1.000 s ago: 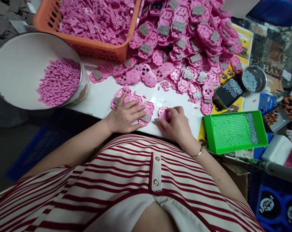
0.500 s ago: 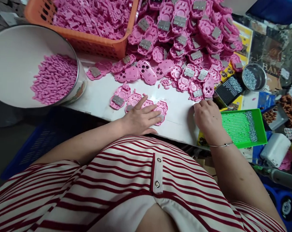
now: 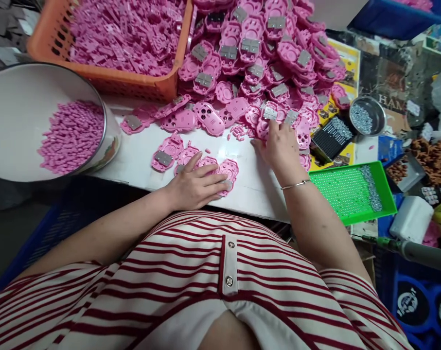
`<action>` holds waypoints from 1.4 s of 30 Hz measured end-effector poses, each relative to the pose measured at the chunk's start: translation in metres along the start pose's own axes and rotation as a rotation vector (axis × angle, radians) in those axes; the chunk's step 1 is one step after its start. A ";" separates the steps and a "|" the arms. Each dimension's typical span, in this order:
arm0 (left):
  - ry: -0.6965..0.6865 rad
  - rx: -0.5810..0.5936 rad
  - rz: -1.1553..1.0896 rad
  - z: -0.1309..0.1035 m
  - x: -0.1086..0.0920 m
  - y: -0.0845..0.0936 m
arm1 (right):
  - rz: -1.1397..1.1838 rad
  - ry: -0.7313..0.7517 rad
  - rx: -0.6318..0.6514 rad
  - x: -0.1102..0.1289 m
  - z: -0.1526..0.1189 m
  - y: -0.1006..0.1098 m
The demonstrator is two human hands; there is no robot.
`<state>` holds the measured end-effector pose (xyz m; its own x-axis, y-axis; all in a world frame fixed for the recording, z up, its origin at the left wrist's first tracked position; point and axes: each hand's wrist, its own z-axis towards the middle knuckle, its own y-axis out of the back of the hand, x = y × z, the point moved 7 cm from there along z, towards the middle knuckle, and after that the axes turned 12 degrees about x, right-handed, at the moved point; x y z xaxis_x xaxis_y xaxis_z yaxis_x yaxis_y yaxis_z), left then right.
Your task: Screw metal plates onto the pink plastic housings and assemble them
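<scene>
Four pink shells [image 3: 168, 147] line the bench's [image 3: 256, 194] front edge, the left hand [image 3: 194, 187] spread over three. Toward the right edge, the right hand [image 3: 283, 148] bends over heaped shells [image 3: 250, 48], its grip unclear.

Left of the left grip [image 3: 194, 185], a white bowl [image 3: 23, 112] holds pink pieces [image 3: 72, 138] (slim ones, heaped).

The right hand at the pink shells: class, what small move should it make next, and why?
Probably draw one shell from the pile toward the row: the right hand reaches the pile's near edge, the left hand spreads over the row, and white tabletop shows beside it.
</scene>
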<state>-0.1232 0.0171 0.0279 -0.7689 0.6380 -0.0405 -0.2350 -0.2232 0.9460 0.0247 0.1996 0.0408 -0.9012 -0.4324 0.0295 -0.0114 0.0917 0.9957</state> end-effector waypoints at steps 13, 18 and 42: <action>0.030 0.046 -0.079 -0.010 0.005 -0.004 | 0.478 0.624 0.507 -0.004 -0.079 0.015; 0.036 0.070 -0.051 -0.008 0.003 -0.002 | 0.390 0.748 0.453 0.021 -0.086 -0.005; 0.010 0.055 -0.052 0.008 -0.016 -0.010 | -0.239 0.065 0.269 -0.049 -0.067 0.013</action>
<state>-0.1036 0.0146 0.0219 -0.7627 0.6400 -0.0934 -0.2423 -0.1489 0.9587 0.0978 0.1616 0.0578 -0.8302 -0.5253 -0.1868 -0.3393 0.2102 0.9169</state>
